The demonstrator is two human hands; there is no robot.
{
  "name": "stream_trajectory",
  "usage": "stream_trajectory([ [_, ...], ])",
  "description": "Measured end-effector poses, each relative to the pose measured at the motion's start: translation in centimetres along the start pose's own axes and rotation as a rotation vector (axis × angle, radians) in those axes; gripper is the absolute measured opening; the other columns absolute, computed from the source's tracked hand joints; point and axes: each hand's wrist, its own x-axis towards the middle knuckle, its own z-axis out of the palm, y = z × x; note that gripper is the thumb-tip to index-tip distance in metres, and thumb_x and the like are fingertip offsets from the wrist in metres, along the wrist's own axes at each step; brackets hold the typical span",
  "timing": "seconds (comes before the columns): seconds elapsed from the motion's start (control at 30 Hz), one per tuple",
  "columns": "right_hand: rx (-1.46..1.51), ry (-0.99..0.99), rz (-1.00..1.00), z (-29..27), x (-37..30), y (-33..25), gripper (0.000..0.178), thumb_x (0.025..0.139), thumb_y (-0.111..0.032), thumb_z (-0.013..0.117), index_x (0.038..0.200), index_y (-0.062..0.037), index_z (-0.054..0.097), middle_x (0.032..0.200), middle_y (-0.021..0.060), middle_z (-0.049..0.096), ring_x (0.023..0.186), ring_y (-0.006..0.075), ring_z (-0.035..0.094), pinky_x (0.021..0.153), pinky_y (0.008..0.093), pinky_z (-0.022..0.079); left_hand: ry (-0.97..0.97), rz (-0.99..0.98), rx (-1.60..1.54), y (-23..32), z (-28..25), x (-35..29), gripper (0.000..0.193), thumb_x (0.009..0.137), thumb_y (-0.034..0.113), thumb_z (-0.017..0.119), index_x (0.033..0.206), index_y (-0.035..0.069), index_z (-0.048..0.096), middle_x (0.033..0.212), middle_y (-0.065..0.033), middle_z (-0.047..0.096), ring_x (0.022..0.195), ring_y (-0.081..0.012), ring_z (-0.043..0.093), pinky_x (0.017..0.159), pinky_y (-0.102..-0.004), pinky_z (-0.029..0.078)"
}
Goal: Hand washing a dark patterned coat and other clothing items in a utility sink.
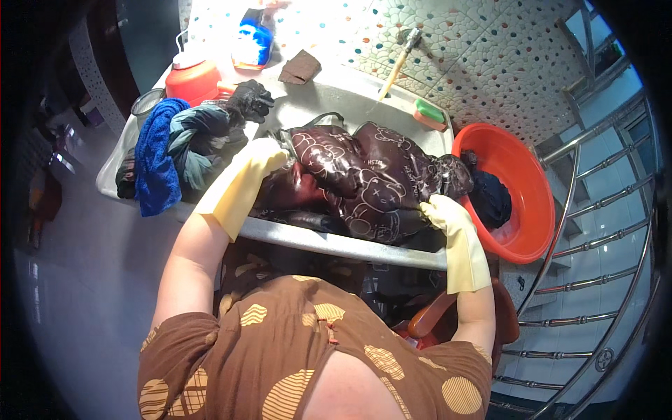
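A dark brown, shiny wet padded jacket (pixel 381 175) with pale line drawings lies bunched across the pale sink (pixel 329 238). Yellow rubber gloves cover both of my hands. At the jacket's left end, my left hand (pixel 266 155) is closed on its edge; the fingertips are partly hidden. My right hand (pixel 442 210) pinches the fabric at the lower right, close to the sink's front rim. Between the two hands the jacket bulges up, puffed and glistening.
A blue towel (pixel 158 157) and grey-green clothes (pixel 199 143) hang over the sink's left end. Behind stand a red container (pixel 192 80) and a blue bottle (pixel 252 45). A tap with a hose (pixel 397 68), a green-and-orange block (pixel 429 112), a red basin (pixel 525 182) holding dark cloth, and a metal railing (pixel 595 241) are rightward.
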Motion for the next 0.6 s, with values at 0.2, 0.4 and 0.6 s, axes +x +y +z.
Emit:
stream_trajectory([
  [0.2, -0.103, 0.317, -0.066, -8.2, -7.3, -16.0, 0.054, 0.094, -0.046, 0.053, 0.125, -0.0026, 0.061, 0.118, 0.0236, 0.066, 0.110, 0.0381, 0.063, 0.097, 0.0454, 0.047, 0.054, 0.141, 0.226, -3.4, 3.3, 7.2, 0.029, 0.089, 0.021, 0.053, 0.095, 0.003, 0.074, 0.096, -0.0176, 0.073, 0.084, -0.0301, 0.072, 0.069, -0.0400, 0.055],
  [0.4, -0.417, 0.393, -0.652, 2.9, -0.8, -23.1, 0.071, 0.094, -0.050, 0.057, 0.148, -0.0092, 0.036, 0.135, 0.0263, 0.051, 0.123, 0.0399, 0.054, 0.106, 0.0497, 0.041, 0.391, 0.105, 0.091, -4.6, 8.4, 10.2, 0.019, 0.081, 0.008, 0.058, 0.090, 0.005, 0.074, 0.095, -0.0143, 0.072, 0.089, -0.0297, 0.068, 0.082, -0.0376, 0.052],
  [0.6, -0.143, 0.347, -0.212, 0.1, 5.7, -18.8, 0.037, 0.104, -0.034, 0.038, 0.133, -0.0279, 0.060, 0.130, 0.0153, 0.062, 0.116, 0.0339, 0.063, 0.102, 0.0458, 0.049, 0.365, 0.268, 0.375, -5.8, 3.6, 4.6, 0.033, 0.089, 0.027, 0.057, 0.092, -0.002, 0.071, 0.094, -0.0224, 0.071, 0.088, -0.0350, 0.069, 0.083, -0.0403, 0.053],
])
